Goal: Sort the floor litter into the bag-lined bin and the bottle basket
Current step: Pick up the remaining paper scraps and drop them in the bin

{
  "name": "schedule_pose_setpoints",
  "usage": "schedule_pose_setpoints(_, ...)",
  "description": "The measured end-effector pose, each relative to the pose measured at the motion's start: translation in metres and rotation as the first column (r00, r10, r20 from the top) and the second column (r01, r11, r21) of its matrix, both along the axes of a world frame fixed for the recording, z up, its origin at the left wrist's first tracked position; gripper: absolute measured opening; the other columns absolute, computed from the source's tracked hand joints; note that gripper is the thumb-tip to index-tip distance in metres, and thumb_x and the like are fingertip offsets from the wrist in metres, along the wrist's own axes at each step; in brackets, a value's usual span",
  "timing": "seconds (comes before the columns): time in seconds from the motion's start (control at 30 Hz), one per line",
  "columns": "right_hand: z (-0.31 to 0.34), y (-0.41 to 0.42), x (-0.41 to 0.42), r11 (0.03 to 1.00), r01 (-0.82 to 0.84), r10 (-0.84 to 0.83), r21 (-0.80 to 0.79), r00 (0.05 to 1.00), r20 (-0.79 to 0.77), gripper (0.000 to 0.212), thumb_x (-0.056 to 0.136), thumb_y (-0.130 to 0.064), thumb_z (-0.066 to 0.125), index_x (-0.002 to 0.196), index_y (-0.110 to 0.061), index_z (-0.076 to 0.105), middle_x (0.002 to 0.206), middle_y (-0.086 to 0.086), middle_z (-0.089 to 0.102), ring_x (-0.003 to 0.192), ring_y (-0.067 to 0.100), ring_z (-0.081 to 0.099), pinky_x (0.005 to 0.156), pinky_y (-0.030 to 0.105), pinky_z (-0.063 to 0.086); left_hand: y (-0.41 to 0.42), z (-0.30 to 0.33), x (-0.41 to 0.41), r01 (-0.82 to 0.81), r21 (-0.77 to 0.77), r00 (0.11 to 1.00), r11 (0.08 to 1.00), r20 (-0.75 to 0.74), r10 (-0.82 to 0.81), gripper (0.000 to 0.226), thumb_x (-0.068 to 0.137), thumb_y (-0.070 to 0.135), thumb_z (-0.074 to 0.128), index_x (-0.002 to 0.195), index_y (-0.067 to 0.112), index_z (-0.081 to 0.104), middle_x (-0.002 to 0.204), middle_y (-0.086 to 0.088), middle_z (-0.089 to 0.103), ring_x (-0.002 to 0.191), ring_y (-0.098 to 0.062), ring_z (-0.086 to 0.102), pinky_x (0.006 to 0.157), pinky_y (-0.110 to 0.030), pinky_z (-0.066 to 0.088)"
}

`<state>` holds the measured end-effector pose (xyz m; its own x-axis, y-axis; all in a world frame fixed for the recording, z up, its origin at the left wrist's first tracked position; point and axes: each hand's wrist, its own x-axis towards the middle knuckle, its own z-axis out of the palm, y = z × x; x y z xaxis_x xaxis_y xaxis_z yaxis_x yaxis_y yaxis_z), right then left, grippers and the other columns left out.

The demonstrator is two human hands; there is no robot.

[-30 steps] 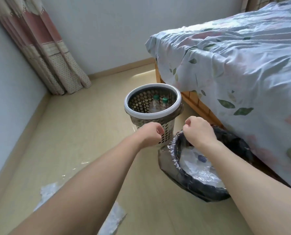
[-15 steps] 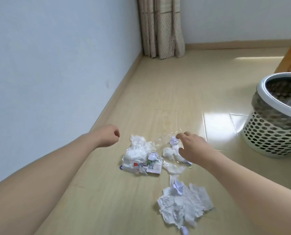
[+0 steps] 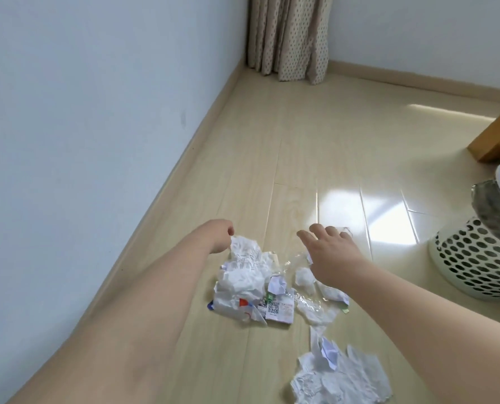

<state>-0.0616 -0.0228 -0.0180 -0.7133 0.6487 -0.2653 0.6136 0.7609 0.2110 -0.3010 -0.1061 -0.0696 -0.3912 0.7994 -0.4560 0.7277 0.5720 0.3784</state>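
Observation:
Litter lies on the pale wood floor. At the centre is a crumpled white paper heap (image 3: 241,272) with a QR-code label (image 3: 278,309) beside it. Small paper wads (image 3: 304,277) and clear plastic film (image 3: 313,306) sit to its right. Torn white sheets (image 3: 345,374) lie nearer to me. My left hand (image 3: 218,236) has curled fingers that pinch the top corner of the crumpled heap. My right hand (image 3: 330,253) hovers with spread fingers over the wads and film, holding nothing. The white perforated bottle basket (image 3: 476,263) stands at the right edge. The bag-lined bin is out of view.
A white wall (image 3: 82,126) and its skirting run along the left. A dotted curtain (image 3: 289,39) hangs in the far corner. A wooden bed leg (image 3: 496,135) stands at the right, behind the basket.
My view swung from the basket and bin to the litter. Since half a second ago, my left hand moved right onto the crumpled paper's top and my right hand spread its fingers.

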Motion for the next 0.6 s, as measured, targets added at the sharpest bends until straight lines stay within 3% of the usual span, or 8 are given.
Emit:
schedule_pose_setpoints(0.1, -0.007, 0.008, -0.009, 0.996, -0.068, 0.062, 0.05, 0.992, 0.11, 0.049, 0.09, -0.018, 0.048, 0.138, -0.022, 0.037, 0.135, 0.003, 0.038, 0.12, 0.025, 0.039, 0.094, 0.034, 0.033, 0.027, -0.021, 0.005, -0.011, 0.055, 1.0, 0.998, 0.021, 0.01, 0.05, 0.09, 0.005, 0.038, 0.134, 0.023, 0.048, 0.137, -0.005, 0.041, 0.113, -0.025, 0.052, 0.095, -0.037, 0.046)
schedule_pose_setpoints(0.17, -0.014, 0.011, -0.014, 0.995, -0.087, 0.077, 0.056, 0.984, 0.159, 0.039, 0.091, -0.018, 0.047, 0.13, -0.022, 0.046, 0.129, 0.002, 0.045, 0.119, 0.024, 0.04, 0.094, 0.033, 0.032, 0.036, -0.039, 0.007, 0.037, 0.041, 0.998, 0.998, -0.045, -0.035, 0.056, 0.089, 0.005, 0.039, 0.14, 0.027, 0.041, 0.14, -0.005, 0.034, 0.118, -0.026, 0.047, 0.095, -0.039, 0.046)
schedule_pose_setpoints(0.3, -0.028, 0.015, -0.014, 0.988, -0.14, 0.127, 0.067, 0.977, 0.171, 0.031, 0.089, -0.01, 0.044, 0.112, -0.022, 0.06, 0.111, -0.002, 0.056, 0.107, 0.022, 0.047, 0.084, 0.03, 0.031, 0.034, -0.064, 0.006, 0.185, -0.028, 0.961, 0.982, -0.206, -0.187, 0.035, 0.09, 0.005, 0.04, 0.122, 0.017, 0.048, 0.124, -0.007, 0.044, 0.11, -0.026, 0.047, 0.083, -0.035, 0.043)
schedule_pose_setpoints(0.43, -0.026, 0.016, -0.009, 0.985, -0.154, 0.143, 0.072, 0.98, 0.141, 0.03, 0.086, -0.005, 0.043, 0.1, -0.023, 0.062, 0.1, -0.005, 0.061, 0.096, 0.019, 0.052, 0.076, 0.028, 0.027, 0.033, -0.066, -0.006, 0.149, -0.033, 0.984, 0.988, -0.098, -0.152, 0.018, 0.09, 0.008, 0.041, 0.103, 0.015, 0.052, 0.11, -0.004, 0.048, 0.098, -0.025, 0.051, 0.082, -0.036, 0.044)
schedule_pose_setpoints(0.6, -0.004, 0.015, -0.003, 0.992, -0.083, 0.077, 0.091, 0.995, 0.068, 0.014, 0.092, -0.013, 0.041, 0.091, -0.021, 0.053, 0.094, -0.005, 0.061, 0.088, 0.021, 0.054, 0.073, 0.029, 0.025, 0.035, -0.049, -0.028, 0.035, 0.015, 0.99, 0.999, 0.134, -0.037, 0.012, 0.08, 0.007, 0.052, 0.076, 0.018, 0.053, 0.085, -0.001, 0.057, 0.078, -0.02, 0.052, 0.063, -0.026, 0.039)
